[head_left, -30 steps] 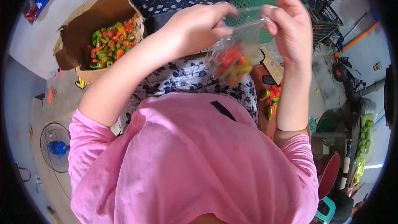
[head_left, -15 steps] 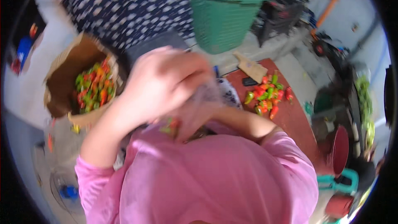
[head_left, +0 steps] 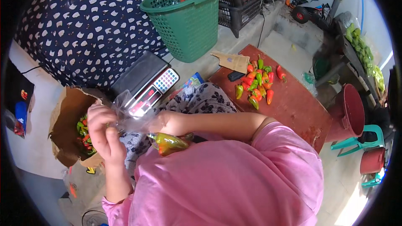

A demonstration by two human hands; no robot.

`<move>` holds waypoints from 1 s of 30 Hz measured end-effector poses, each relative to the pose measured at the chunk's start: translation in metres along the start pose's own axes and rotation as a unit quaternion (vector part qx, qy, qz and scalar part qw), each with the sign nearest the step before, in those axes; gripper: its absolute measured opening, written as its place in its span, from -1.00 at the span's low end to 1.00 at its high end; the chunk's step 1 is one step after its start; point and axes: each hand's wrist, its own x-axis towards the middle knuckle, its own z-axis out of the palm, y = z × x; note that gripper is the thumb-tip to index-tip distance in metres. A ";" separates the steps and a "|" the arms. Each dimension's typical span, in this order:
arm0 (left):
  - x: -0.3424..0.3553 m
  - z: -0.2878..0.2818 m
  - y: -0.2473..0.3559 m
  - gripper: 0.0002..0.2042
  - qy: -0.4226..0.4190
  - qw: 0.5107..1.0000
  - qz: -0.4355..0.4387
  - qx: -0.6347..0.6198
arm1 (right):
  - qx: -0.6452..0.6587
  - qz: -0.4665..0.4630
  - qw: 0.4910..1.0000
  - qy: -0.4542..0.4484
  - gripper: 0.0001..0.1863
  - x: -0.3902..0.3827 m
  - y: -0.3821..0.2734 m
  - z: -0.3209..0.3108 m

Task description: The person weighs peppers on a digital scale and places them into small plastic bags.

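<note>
A clear plastic bag (head_left: 140, 122) stretches between my two hands, with green and orange peppers (head_left: 169, 143) in its lower part against my pink shirt. My left hand (head_left: 102, 127) is closed on the bag's gathered upper end, beside the cardboard box. From the right, my bent right arm reaches across to the bag, and my right hand (head_left: 162, 121) grips the film above the peppers; its fingers are mostly hidden by plastic and glare. Just beyond the bag stands a digital scale (head_left: 157, 90) with a lit red display and a dark flat platform.
On the left, a cardboard box (head_left: 63, 119) holds many peppers. Loose red and green peppers (head_left: 259, 79) lie on a reddish-brown board (head_left: 293, 113) at right, by a piece of cardboard (head_left: 232, 62). A green basket (head_left: 184, 29) and black crates (head_left: 238, 8) stand behind.
My hands have moved apart from being close together in front of me; the left is lower and further left. The view has shifted, uncovering the scale.
</note>
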 end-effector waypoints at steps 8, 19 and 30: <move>-0.093 0.041 -0.027 -0.46 -0.197 0.922 -0.318 -0.101 | 0.185 -0.054 0.976 0.104 -0.81 -0.008 -0.004 0.017; -0.031 0.048 -0.010 -0.83 -0.133 0.989 -0.036 0.057 | 0.086 0.056 0.985 -0.139 -0.68 0.004 -0.048 0.029; 0.096 -0.007 -0.001 -0.72 0.078 0.996 -0.031 0.012 | -0.049 0.066 0.984 -0.157 -0.64 0.020 -0.068 0.040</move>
